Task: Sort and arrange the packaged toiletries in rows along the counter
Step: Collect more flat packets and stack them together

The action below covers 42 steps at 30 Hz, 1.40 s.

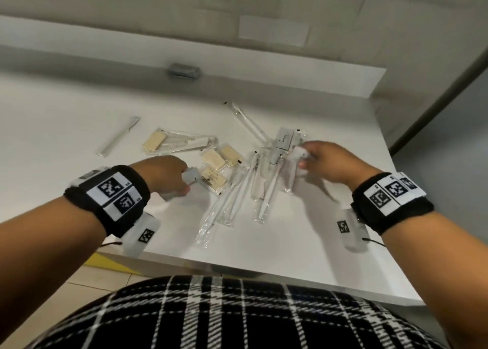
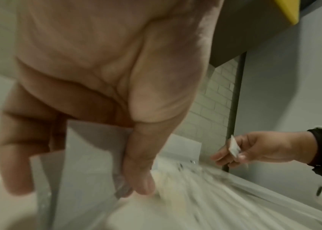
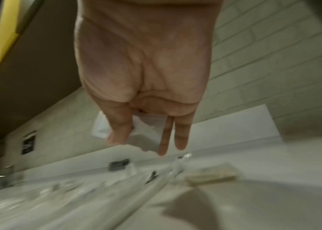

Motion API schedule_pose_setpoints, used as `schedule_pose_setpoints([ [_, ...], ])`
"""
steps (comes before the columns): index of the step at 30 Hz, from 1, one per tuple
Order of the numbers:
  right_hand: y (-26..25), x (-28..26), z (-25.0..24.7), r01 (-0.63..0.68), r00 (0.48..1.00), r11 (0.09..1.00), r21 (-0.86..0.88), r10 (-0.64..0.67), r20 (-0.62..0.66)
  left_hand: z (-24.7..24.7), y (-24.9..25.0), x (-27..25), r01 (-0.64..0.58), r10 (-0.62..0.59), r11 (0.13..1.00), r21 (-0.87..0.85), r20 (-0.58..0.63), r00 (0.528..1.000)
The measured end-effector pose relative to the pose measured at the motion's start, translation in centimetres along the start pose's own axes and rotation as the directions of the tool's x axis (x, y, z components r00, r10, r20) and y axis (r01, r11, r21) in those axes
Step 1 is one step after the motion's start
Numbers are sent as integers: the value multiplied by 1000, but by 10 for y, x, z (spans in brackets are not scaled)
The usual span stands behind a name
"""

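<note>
Packaged toiletries lie scattered on the white counter [image 1: 66, 116]: beige soap bars [image 1: 214, 159], a packed comb [image 1: 184, 142], and several long clear toothbrush packets [image 1: 237, 190]. At the left side of the pile, my left hand [image 1: 184, 182] pinches two flat grey packets [image 2: 89, 155] between thumb and fingers, just above the counter. My right hand [image 1: 306, 158] holds a small white packet [image 3: 146, 124] over the right side of the pile, next to grey sachets [image 1: 284, 140]. The wrist views are blurred.
One long packet [image 1: 118, 136] lies apart at the left. A grey metal fitting [image 1: 183, 71] sits at the back by the raised ledge. The counter ends in a front edge [image 1: 264, 269] near my body and a right edge by a wall. Bare counter shows at the far left.
</note>
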State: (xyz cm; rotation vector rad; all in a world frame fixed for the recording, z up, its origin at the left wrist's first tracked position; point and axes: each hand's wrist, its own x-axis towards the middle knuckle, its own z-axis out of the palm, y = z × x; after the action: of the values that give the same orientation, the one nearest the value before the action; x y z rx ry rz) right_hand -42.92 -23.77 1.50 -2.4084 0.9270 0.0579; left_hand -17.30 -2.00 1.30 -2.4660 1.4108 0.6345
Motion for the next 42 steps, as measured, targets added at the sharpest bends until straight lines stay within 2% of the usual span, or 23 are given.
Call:
schedule_pose_setpoints([
  [2,-1,11,-10,-26,998,996,-90,21,-57,-18,-2,4,-12,12,1000,2,-133,991],
  [4,-4,19,-9,-57,997,980,-189,66,42,-29,3,13,-84,70,996,-37,-273,959],
  [5,-6,22,-6,-52,991,969,-241,81,110,-31,10,19,-140,120,989,-47,-300,946],
  [7,-10,28,4,-19,974,941,-337,93,205,-31,26,27,-235,220,971,-40,-234,947],
  [9,-12,34,5,7,974,921,-390,82,211,-24,36,36,-259,260,966,18,-105,960],
  [12,-8,45,-7,3,987,910,-415,62,145,-19,26,45,-183,186,982,48,-63,980],
  [14,-5,55,-13,-5,997,903,-429,35,63,-23,11,49,-131,134,991,29,-107,985],
  [16,-5,68,-14,27,999,890,-456,-11,38,-29,-4,53,-100,94,995,-29,-163,982],
  [21,-6,100,-7,120,992,822,-557,-73,106,-35,-19,61,-99,56,986,-136,-289,956],
  [25,-1,121,-4,153,987,774,-615,-86,137,-31,-20,70,-57,-25,967,-249,-314,949],
  [28,1,131,-4,125,991,785,-607,-66,119,-31,-33,78,-44,-84,932,-359,-334,939],
  [31,2,137,-7,94,989,754,-650,6,151,-29,-45,88,4,-95,963,-271,-322,942],
  [34,-1,139,-11,142,978,676,-723,18,209,-27,-47,99,53,-100,981,-187,-253,962],
  [36,-4,137,-17,156,980,717,-679,-24,200,-29,-44,108,74,-102,989,-131,-216,971],
  [39,-17,132,-18,251,965,747,-616,-145,218,-38,-43,118,88,-111,992,-86,-315,942],
  [42,-25,123,1,350,936,692,-632,-232,265,-55,-51,122,101,-183,972,-214,-413,892],
])
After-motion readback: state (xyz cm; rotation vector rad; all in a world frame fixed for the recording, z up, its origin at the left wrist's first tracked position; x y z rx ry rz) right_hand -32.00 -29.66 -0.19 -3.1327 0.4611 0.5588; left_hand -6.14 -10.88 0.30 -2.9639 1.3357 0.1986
